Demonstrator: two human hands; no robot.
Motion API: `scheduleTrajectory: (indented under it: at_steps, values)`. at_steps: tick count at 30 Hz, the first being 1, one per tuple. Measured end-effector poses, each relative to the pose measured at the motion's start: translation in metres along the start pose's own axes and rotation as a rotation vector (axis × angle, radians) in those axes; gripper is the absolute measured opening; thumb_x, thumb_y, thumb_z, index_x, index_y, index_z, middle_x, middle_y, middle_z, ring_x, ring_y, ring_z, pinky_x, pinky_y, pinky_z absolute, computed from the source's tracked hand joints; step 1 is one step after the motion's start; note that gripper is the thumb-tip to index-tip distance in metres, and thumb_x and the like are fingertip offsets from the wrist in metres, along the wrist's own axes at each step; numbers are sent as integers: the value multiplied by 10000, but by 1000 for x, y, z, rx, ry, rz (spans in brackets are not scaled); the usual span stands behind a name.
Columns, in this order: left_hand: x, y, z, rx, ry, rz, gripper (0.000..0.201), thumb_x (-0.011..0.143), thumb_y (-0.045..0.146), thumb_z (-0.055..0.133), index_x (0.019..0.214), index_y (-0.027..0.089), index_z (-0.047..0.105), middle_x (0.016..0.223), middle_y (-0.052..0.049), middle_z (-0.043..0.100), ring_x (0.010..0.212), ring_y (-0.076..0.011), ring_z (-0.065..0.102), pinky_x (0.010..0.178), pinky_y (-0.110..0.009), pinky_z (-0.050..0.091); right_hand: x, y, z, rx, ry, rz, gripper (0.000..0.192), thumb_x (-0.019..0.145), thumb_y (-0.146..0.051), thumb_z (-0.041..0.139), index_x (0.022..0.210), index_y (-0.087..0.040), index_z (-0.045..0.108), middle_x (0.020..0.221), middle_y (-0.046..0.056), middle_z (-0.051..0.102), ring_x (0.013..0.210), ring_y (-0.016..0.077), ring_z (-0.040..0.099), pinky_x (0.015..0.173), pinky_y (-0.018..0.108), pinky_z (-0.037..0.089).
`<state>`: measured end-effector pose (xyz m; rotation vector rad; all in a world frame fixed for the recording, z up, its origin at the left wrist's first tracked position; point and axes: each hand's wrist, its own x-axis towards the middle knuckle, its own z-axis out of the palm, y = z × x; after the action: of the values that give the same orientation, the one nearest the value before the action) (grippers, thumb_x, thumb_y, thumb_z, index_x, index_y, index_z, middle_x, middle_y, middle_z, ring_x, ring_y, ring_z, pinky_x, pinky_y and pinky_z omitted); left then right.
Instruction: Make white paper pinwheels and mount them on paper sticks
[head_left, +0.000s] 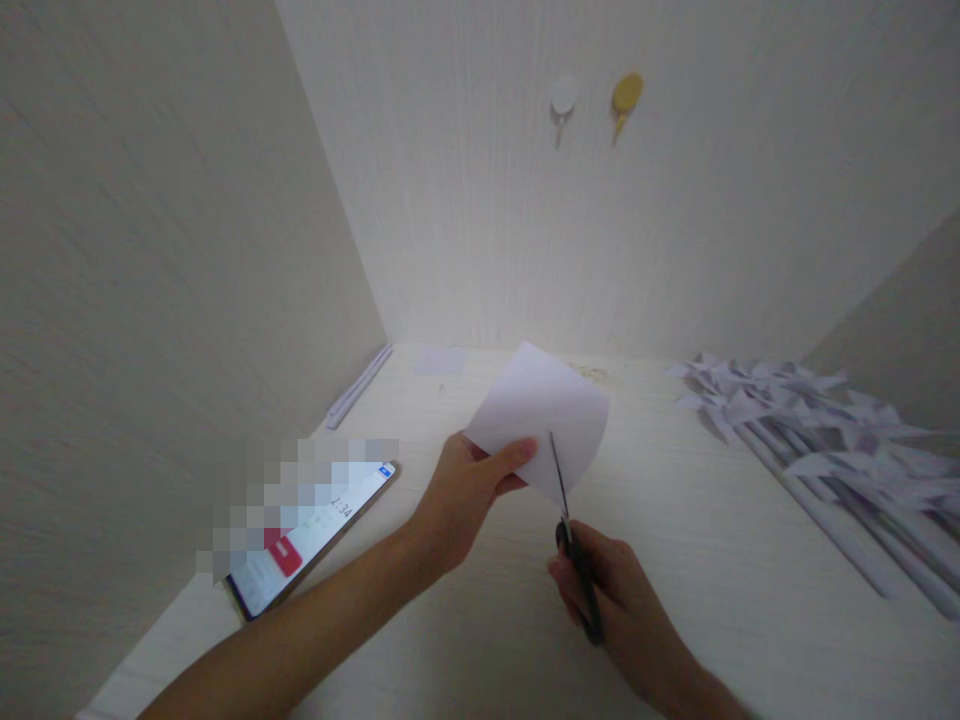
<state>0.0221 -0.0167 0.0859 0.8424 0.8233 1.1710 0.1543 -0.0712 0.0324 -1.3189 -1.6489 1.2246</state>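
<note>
A square sheet of white paper is held up, one corner pointing toward me and its right side curving. My left hand pinches its lower left edge, thumb on top and fingers beneath. My right hand grips a pair of scissors with black handles. The scissor blades reach into the paper from its near corner toward the middle, with one blade showing on top. Whatever part of the other blade lies under the sheet is hidden.
Several paper pinwheels on rolled paper sticks lie at the right. A lit phone rests at the left. Rolled paper sticks and a small paper piece lie near the back wall, where white and yellow hooks are fixed.
</note>
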Motion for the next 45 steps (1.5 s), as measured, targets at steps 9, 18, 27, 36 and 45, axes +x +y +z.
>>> scheduleTrajectory:
  at_steps: [9, 18, 27, 36, 45]
  values:
    - [-1, 0, 0, -13, -11, 3, 252, 635, 186, 621, 873, 106, 619, 879, -88, 649, 787, -176, 592, 724, -306, 487, -1, 0, 1, -21, 11, 8, 342, 736, -461, 451, 561, -184, 353, 467, -59, 312, 432, 69, 280, 398, 210, 222]
    - [-2, -1, 1, -21, -12, -3, 251, 636, 188, 619, 875, 111, 620, 869, -82, 649, 770, -167, 591, 710, -297, 484, 0, 0, 0, -21, 7, 7, 346, 736, -469, 447, 563, -184, 352, 471, -57, 311, 432, 69, 277, 399, 211, 216]
    - [7, 10, -8, 21, 40, 85, 177, 631, 227, 618, 755, 100, 620, 720, -51, 643, 652, -116, 570, 647, -238, 452, 1, 2, 2, 1, -18, 8, 323, 729, -436, 476, 564, -179, 370, 473, -59, 317, 434, 66, 277, 396, 205, 218]
    - [7, 9, -12, 163, -35, 20, 203, 584, 227, 648, 743, 101, 636, 706, -59, 651, 632, -138, 576, 633, -266, 438, 0, 2, -2, 110, 23, -10, 360, 726, -502, 437, 570, -187, 357, 453, -56, 342, 416, 70, 297, 391, 213, 229]
    - [2, 4, -6, 281, -63, 64, 369, 528, 184, 682, 885, 152, 597, 861, -50, 650, 765, -170, 583, 672, -269, 465, 1, 2, -3, 215, 20, -80, 373, 751, -514, 391, 588, -179, 384, 464, -40, 376, 437, 80, 324, 422, 221, 257]
